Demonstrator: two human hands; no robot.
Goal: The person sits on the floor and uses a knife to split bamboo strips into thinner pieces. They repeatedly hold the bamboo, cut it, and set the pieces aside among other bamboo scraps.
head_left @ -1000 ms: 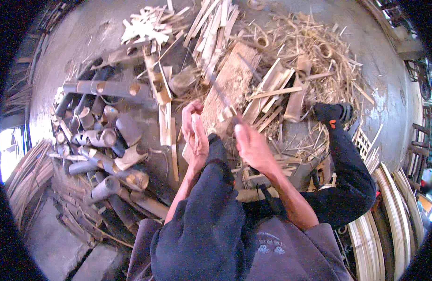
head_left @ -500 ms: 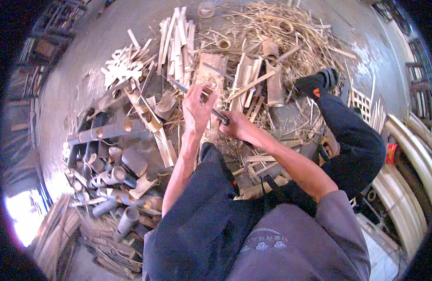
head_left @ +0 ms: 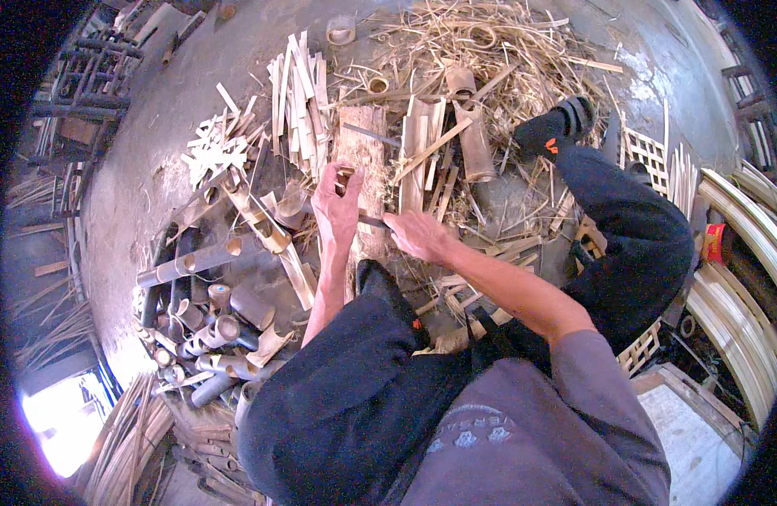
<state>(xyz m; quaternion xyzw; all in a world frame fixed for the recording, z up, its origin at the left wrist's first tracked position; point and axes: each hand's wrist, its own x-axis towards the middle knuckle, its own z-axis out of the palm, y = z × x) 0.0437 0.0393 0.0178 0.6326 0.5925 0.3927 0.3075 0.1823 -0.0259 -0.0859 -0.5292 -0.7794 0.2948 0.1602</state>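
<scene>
My right hand [head_left: 418, 234] is closed around a knife [head_left: 371, 221]. Its dark blade points left toward my left wrist, and the handle is mostly covered by my fingers. My left hand [head_left: 336, 207] is raised above the left edge of a worn wooden block [head_left: 376, 181], thumb and fingers curled into a pinch. Something small and brownish shows between those fingertips, too small to name. Another flat dark blade or strip [head_left: 371, 134] lies across the upper part of the block. Split bamboo pieces [head_left: 415, 152] lie just right of the block.
Pale bamboo strips [head_left: 300, 101] and a heap of short slats [head_left: 224, 143] lie far left of the block. Shavings [head_left: 489, 51] pile up at the back. Cut bamboo tubes [head_left: 211, 333] crowd the left. My outstretched foot [head_left: 557, 126] and long curved strips [head_left: 734, 329] are on the right.
My right hand has drawn the knife nearer, and its blade no longer reaches out beyond my left hand. The left hand stays pinched and has shifted slightly left in the picture, as the view has moved.
</scene>
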